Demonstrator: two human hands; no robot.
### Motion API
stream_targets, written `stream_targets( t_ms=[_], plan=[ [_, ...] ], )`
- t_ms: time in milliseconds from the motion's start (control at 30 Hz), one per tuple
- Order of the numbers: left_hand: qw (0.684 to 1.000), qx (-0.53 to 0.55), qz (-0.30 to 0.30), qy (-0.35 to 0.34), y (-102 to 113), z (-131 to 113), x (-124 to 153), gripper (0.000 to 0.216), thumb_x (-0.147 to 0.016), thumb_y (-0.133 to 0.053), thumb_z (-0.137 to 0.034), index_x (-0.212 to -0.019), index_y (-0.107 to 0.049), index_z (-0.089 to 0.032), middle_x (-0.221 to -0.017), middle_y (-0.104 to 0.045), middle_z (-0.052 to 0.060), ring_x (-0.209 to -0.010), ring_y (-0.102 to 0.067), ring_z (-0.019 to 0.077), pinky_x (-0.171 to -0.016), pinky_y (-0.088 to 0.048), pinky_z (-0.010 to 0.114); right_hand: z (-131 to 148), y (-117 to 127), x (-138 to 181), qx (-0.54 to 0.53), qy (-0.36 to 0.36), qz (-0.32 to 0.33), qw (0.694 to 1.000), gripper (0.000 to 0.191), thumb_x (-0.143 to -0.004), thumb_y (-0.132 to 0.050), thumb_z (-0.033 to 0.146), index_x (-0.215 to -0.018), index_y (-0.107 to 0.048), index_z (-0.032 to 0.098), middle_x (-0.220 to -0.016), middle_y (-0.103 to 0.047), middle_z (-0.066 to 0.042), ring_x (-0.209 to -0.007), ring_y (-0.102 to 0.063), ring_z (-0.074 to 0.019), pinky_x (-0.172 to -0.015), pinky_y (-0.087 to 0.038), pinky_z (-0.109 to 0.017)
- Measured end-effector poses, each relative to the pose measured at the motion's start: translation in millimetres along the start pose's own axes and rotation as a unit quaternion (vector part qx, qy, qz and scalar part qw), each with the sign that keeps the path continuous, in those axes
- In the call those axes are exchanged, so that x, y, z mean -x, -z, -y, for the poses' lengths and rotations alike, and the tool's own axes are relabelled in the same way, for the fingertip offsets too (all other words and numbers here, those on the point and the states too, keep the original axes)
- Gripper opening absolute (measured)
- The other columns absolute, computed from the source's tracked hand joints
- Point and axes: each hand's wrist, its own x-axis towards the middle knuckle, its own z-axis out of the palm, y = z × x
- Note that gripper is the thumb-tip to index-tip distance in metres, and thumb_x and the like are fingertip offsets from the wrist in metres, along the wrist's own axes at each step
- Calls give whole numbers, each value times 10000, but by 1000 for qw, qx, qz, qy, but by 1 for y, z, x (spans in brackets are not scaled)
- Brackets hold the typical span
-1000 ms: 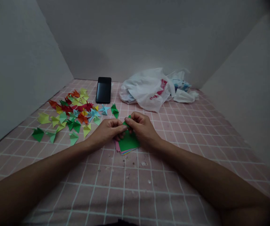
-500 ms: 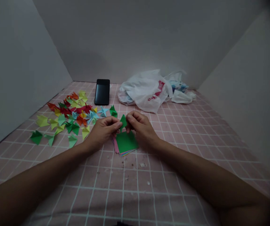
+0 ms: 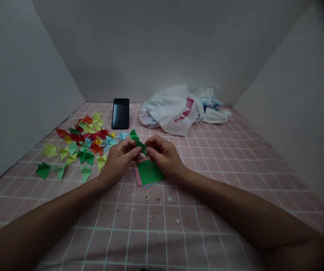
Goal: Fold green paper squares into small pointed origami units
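Note:
Between my two hands is a small piece of folded green paper (image 3: 141,146), raised a little above the table. My left hand (image 3: 124,156) pinches its left side between thumb and fingers. With thumb and fingertips, my right hand (image 3: 163,155) grips the other end. Just below them lies a stack of square origami paper (image 3: 150,173), a green sheet on top and pink and other colours showing at the edges. Another green folded paper (image 3: 133,134) sits right behind my left fingers, partly hidden.
Many folded paper pieces (image 3: 85,156) in red, yellow, green and blue spread over the left side. A black phone (image 3: 120,113) lies at the back, left of a white plastic bag (image 3: 173,109). Small scraps (image 3: 170,198) dot the pink checked cloth (image 3: 156,244). Walls enclose three sides.
The green folded paper has turned from upright to slanting, and my right hand has come in closer and now grips it. The view has shifted slightly.

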Motion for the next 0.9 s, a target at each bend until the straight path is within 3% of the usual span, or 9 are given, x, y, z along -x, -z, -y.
stream_targets(
  t_ms=[200, 333, 533, 700, 900],
  plan=[
    [999, -18, -17, -43, 0, -2, 0, 164, -749, -768, -297, -779, -670, -169, -622, -664, -21, -576, -626, 112, -593, -531, 226, 3, 3, 2, 80, 44, -7, 996, 70, -914, -582, 257, -875, -624, 216, -791, -614, -1, -724, -553, -145, -656, -408, -276],
    [999, -12, -1, -47, 1, 0, 1, 176, -770, -763, -306, -820, -665, -169, -651, -669, -22, -587, -635, 111, -592, -536, 226, 6, 3, 2, 73, 50, -9, 996, 133, -947, -568, 306, -870, -618, 211, -773, -595, 1, -717, -547, -143, -658, -405, -279],
    [999, -12, 15, -28, 2, -1, 0, 183, -773, -756, -310, -773, -641, -167, -631, -681, -12, -587, -644, 117, -606, -547, 235, 2, 2, 0, 56, 42, -31, 997, 65, -908, -585, 230, -846, -573, 214, -786, -575, 6, -718, -525, -140, -665, -410, -283],
    [999, -9, 6, -31, 0, -1, 1, 214, -753, -774, -308, -755, -607, -174, -598, -682, -20, -555, -650, 119, -575, -556, 234, 3, 1, 1, 136, 134, -55, 980, 100, -890, -577, 126, -850, -542, 211, -819, -560, -2, -748, -534, -141, -689, -428, -286],
    [998, -7, -13, -63, -1, 3, 0, 199, -740, -784, -298, -773, -633, -172, -625, -682, -26, -565, -679, 127, -571, -577, 237, 2, 1, 4, 232, 258, -62, 936, 118, -919, -550, 87, -880, -539, 199, -810, -553, -11, -751, -538, -150, -665, -434, -283]
  ],
)
